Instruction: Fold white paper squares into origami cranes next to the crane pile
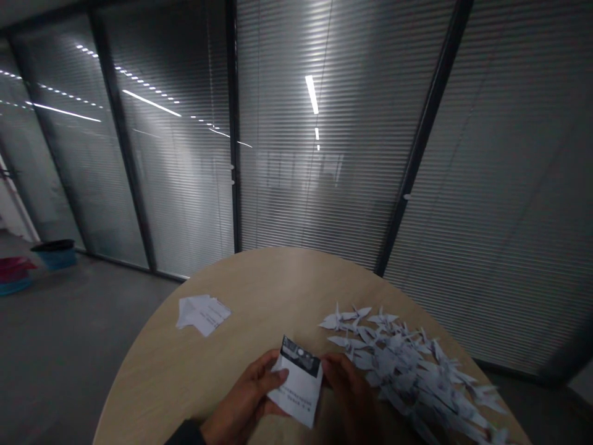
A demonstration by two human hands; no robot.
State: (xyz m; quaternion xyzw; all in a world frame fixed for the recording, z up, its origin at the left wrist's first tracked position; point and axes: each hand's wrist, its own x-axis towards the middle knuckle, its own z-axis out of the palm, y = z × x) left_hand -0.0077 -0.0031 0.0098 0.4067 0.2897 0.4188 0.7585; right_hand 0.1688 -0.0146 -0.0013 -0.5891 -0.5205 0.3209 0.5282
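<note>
As we watch, the left hand (pixel 248 392) pinches a printed paper (pixel 297 384), thumb on top, probably for steadiness, midway between the table's (pixel 278 284) left and right edges; the right hand (pixel 348 380) touches its corner, pinching or not, we can't tell. Paper cranes (pixel 401 358) crowd the right edge, loose sheets (pixel 204 314) the left, seemingly kept from mixing.

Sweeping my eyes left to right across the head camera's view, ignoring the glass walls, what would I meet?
Blue bin with a pink-red top → blue bin with a black top → flat white paper sheets → bare left hand → white printed paper with a dark band → heap of white folded-paper birds
</note>
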